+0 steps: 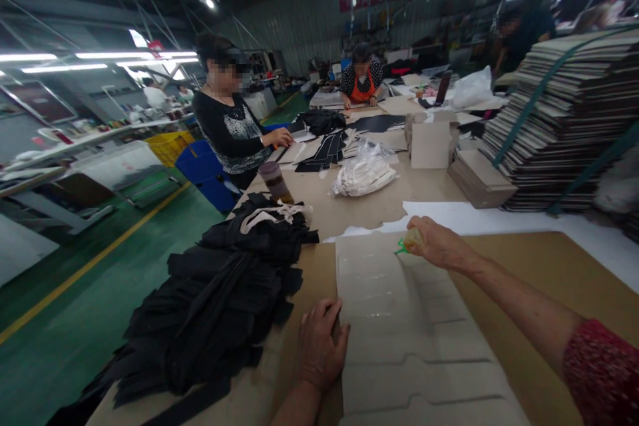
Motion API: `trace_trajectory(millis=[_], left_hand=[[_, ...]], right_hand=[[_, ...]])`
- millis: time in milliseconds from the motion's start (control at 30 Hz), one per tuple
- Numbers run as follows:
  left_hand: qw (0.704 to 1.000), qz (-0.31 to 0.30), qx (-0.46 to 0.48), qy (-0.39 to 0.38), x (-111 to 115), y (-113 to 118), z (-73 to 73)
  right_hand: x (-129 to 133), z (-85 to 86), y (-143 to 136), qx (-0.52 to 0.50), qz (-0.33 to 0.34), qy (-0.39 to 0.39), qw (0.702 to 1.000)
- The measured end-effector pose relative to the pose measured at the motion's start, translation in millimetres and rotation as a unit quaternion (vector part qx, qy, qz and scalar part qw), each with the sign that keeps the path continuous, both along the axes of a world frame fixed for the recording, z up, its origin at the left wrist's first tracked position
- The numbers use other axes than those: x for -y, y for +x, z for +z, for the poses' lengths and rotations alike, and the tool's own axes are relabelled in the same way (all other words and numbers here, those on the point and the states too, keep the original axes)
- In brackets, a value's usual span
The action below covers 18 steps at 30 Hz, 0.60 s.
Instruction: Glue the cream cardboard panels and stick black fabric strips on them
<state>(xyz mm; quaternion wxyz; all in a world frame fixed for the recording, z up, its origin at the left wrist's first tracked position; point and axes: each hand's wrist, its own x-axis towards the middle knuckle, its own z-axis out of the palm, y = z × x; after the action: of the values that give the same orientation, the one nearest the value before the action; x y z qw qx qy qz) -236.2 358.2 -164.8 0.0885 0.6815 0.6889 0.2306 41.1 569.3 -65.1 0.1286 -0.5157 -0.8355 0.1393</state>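
My right hand (434, 243) is closed around a small yellowish squeeze bottle (413, 241) with a green nozzle. The nozzle points down at the far end of a long stack of overlapping grey cardboard pieces (389, 339). Shiny wet-looking streaks cross several of these pieces near their far end. My left hand (322, 346) lies along the left edge of the cardboard, fingers loosely apart, with nothing held. To its left is a large heap of black fabric strips (200, 299), with a pale strip (272, 214) on top.
A brown board (559, 306) lies under the cardboard. Tall bound stacks of sheets (559, 113) stand at right, beside a smaller stack (482, 180). Ahead are a plastic-wrapped white bundle (364, 173) and a dark cup (274, 181). Two people (229, 113) work across the table.
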Motion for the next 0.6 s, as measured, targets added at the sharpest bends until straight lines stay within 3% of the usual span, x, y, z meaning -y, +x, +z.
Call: trace_trajectory(millis=[100, 300, 600], left_hand=[[1.000, -0.002, -0.001, 0.004, 0, -1, -0.3], [1.000, 0.003, -0.008, 0.005, 0, -1, 2.0], [1.000, 0.002, -0.018, 0.019, 1, -3, -3.5]], right_hand=[[-3, 0.5, 14, -0.001, -0.021, -0.007, 1.000], [0, -3.9, 13, -0.009, -0.012, -0.015, 1.000], [-8, -6.0, 45, -0.017, -0.054, -0.014, 0.998]])
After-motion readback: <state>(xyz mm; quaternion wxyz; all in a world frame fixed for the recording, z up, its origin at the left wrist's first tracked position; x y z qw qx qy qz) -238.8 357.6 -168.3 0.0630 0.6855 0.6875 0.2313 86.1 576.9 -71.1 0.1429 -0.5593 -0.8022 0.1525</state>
